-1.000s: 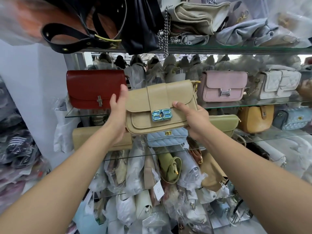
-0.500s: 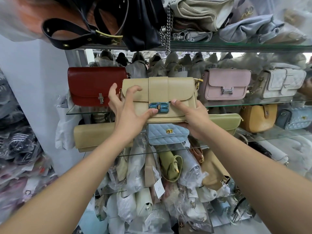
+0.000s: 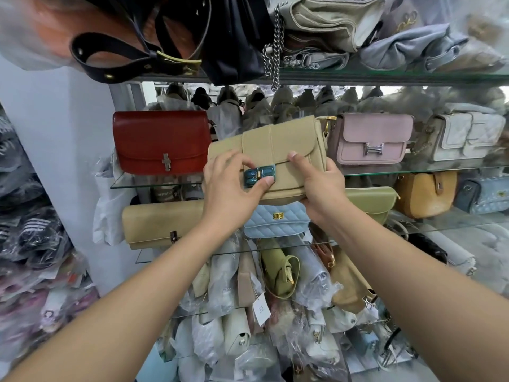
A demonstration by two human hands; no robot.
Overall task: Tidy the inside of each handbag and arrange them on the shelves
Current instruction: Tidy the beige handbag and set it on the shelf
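A beige flap handbag (image 3: 278,144) with a teal clasp (image 3: 259,174) is held tilted in front of the middle glass shelf (image 3: 413,170), between a red bag (image 3: 161,142) and a pink bag (image 3: 370,139). My left hand (image 3: 230,186) lies over the bag's left front, its thumb and fingers pinching the clasp. My right hand (image 3: 316,186) grips the bag's lower right end, thumb on the flap, fingers hidden beneath.
A white quilted bag (image 3: 465,132) stands right of the pink one. The shelf below carries a tan clutch (image 3: 162,224), a light-blue quilted bag (image 3: 275,220), an olive bag (image 3: 371,198) and a mustard bag (image 3: 425,193). Plastic-wrapped bags crowd the lower shelves; dark straps hang overhead.
My left hand slid from the bag's left edge onto its front and now pinches the clasp. The bag tilted and shifted slightly right toward the shelf.
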